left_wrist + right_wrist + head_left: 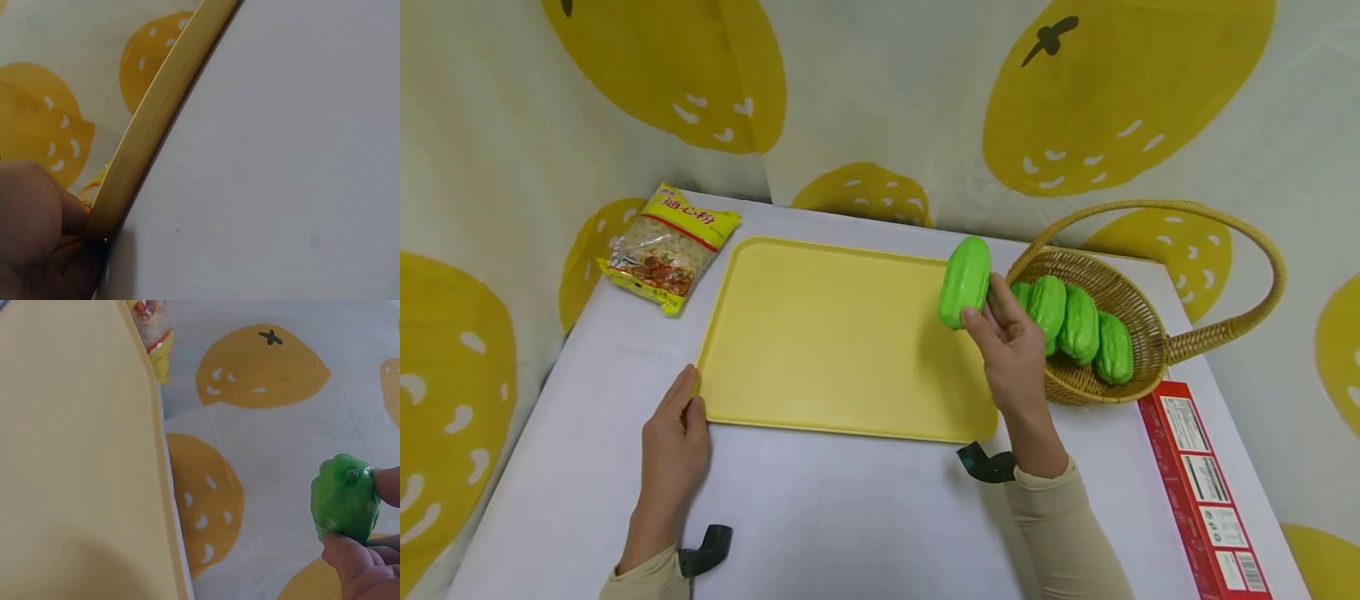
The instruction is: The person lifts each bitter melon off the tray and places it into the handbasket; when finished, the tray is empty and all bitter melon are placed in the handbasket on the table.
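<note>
My right hand (1015,350) holds a bright green, oblong, ridged toy gourd (966,283) between thumb and fingers, above the right side of the yellow tray (842,342). In the right wrist view the stem end of the gourd (345,497) shows, with the thumb at its side and fingers under it. At the tray's near left corner is my left hand (676,437), its thumb and fingers gripping the rim. The left wrist view shows the thumb (74,212) against that corner. Beside the right hand, a wicker basket (1138,333) contains several similar green gourds (1078,325).
A yellow-and-clear bag of pasta (672,248) lies at the back left of the white-covered table (820,517). Along the right edge lies a long red box (1206,492), close to the basket. The basket's tall handle (1262,250) leans out to the right. A fruit-print curtain (880,92) hangs behind.
</note>
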`<state>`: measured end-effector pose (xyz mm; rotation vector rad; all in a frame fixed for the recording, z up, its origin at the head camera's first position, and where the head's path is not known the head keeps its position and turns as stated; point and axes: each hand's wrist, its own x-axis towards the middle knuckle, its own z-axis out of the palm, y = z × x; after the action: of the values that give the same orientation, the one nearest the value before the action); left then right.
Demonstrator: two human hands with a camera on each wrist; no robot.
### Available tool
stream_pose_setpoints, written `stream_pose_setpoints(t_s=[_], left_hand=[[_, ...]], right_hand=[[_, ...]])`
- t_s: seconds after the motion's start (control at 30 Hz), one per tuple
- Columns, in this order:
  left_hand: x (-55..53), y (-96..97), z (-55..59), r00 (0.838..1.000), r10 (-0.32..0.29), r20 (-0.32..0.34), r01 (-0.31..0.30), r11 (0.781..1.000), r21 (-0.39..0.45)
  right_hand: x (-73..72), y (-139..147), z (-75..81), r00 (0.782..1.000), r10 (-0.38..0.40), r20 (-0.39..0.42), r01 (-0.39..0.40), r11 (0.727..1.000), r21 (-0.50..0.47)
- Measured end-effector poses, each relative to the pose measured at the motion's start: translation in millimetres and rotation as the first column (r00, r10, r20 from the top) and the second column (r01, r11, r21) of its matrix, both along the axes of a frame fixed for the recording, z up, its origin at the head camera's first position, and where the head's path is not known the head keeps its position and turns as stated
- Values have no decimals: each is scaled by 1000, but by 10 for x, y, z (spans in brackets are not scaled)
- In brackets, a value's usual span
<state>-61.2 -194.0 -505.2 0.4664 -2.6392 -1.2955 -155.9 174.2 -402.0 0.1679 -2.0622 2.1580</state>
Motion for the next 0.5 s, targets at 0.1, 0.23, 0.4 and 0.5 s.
stream_pose_setpoints(t_s=[0.1,0.23,0.4,0.5], left_hand=[[3,3,-3,1000,1,-5,-1,1000,3],[2,6,-8,1000,1,-8,-1,1000,5],[-4,5,-11,1000,2,-12,-2,1000,2],[-4,-1,-14,1000,4,-11,-4,1000,-9]], right_hand=[[15,86,1,1000,-19,2,19,1000,1],[54,211,9,999,-48,15,48,999,-25],[96,391,13,992,-121,36,123,992,-37],[116,495,9,986,-162,39,163,986,-38]])
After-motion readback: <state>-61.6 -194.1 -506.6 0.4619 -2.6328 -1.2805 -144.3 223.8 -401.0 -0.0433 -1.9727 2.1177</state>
